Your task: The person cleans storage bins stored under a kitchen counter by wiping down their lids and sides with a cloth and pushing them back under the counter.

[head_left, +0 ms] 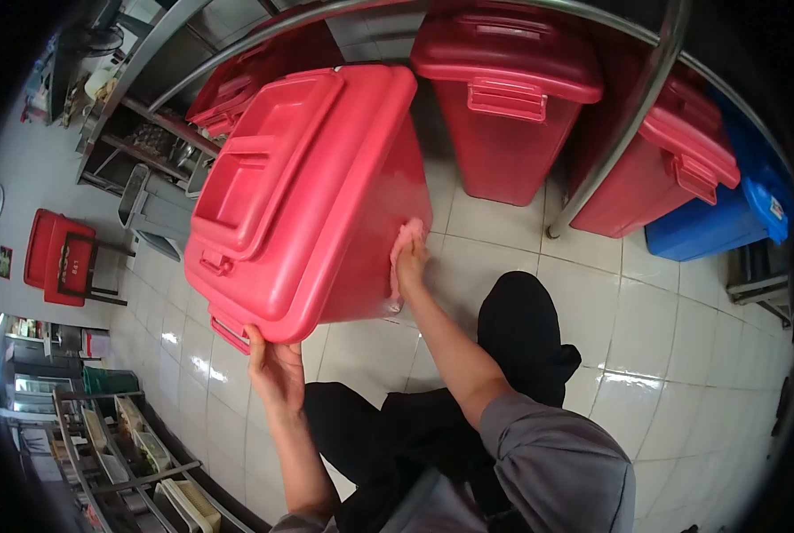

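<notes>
In front of me a large red lidded bin (388, 191) stands tilted in the view, its lid (312, 240) closed on top. My left hand (274, 366) grips the lid's near rim at the corner, thumb on the edge and fingers beneath, beside a side latch (230, 335). Low on the bin's side wall, my right hand (412, 266) presses a pink cloth (397, 258) flat against the red plastic. Part of the cloth is hidden behind the fingers.
Another red bin (508, 133) stands under a metal table frame (623, 147), with more red bins and a blue bin (712, 226) to the right. Grey containers (161, 204) are at left. A rack (103, 435) with trays fills the lower left. White floor tiles (583, 275) look shiny.
</notes>
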Tool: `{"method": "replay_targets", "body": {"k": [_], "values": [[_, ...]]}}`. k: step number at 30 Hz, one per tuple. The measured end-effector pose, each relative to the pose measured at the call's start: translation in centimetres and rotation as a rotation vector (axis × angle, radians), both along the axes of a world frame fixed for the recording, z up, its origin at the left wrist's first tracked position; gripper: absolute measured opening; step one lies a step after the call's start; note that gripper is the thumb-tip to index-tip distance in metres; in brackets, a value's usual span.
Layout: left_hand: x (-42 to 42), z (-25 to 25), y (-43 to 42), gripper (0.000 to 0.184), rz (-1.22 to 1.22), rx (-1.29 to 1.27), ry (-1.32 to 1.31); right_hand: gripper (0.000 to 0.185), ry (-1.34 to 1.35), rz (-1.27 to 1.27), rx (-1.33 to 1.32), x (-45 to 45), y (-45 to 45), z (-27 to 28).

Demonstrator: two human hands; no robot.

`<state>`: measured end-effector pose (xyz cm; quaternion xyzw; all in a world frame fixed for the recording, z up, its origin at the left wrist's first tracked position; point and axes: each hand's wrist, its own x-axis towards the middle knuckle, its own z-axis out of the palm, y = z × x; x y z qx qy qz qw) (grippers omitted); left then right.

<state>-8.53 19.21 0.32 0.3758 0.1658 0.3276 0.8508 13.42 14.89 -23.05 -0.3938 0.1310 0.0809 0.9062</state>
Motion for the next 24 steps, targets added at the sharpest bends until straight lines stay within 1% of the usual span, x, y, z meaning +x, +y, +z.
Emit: {"method": "replay_targets", "body": {"k": [1, 4, 5, 8, 9, 11, 12, 14, 16, 18, 20, 21, 22, 23, 24], "values": [[0.0, -0.1, 0.1, 0.048, 0.009, 0.016, 0.011, 0.04, 0.02, 0.015, -0.002, 0.5, -0.6, 3.0], [-0.1, -0.3, 0.0, 0.05, 0.059, 0.057, 0.046, 0.041, -0.397, -0.1, -0.202, 5.5, -1.8, 13.3], [-0.1, -0.3, -0.2, 0.05, 0.061, 0.061, 0.046, 0.04, -0.653, -0.327, -0.351, 7.1, -1.5, 15.0], [-0.5, -0.9, 0.2, 0.05, 0.041, 0.078, 0.003, 0.038, -0.786, -0.426, -0.6, 11.6, -1.3, 13.8], [-0.7, -1.0, 0.4, 0.049, 0.041, 0.082, -0.008, 0.038, -0.742, -0.407, -0.607, 12.8, -0.9, 11.2], [-0.8, -1.1, 0.6, 0.047, 0.043, 0.094, -0.036, 0.037, -0.658, -0.371, -0.615, 14.9, 0.3, 1.3], [-0.8, -1.0, 0.4, 0.043, 0.018, 0.12, -0.067, 0.035, -0.438, -0.193, -0.537, 15.1, 0.9, -4.5], [-1.5, -1.5, 1.0, 0.047, 0.03, 0.093, -0.044, 0.033, -0.154, -0.093, -0.197, 13.2, 2.0, -13.7], [-1.6, -1.6, 1.2, 0.048, 0.033, 0.074, -0.038, 0.031, 0.118, -0.207, 0.366, 8.7, 2.6, -19.6], [-1.2, -1.6, 1.0, 0.047, 0.043, 0.06, -0.064, 0.03, 0.357, -0.174, 0.534, 5.5, 3.2, -22.5], [-1.6, -1.6, 1.0, 0.045, 0.043, 0.082, -0.054, 0.03, 0.409, -0.02, 0.256, 2.7, 3.2, -24.2], [-1.3, -1.3, 0.4, 0.041, 0.067, 0.077, -0.05, 0.028, 0.37, 0.036, 0.18, 2.9, 1.7, -18.1], [-0.7, -1.1, 0.0, 0.038, 0.088, 0.075, -0.049, 0.026, 0.329, 0.087, 0.104, 3.3, -0.1, -10.7], [-0.1, -1.0, -0.4, 0.035, 0.107, 0.076, -0.053, 0.023, 0.203, 0.0, 0.147, 4.4, 0.9, -7.5], [0.3, -0.9, -0.9, 0.036, 0.134, 0.097, -0.037, 0.024, -0.037, 0.047, 0.112, 4.4, 0.0, -1.6]]}}
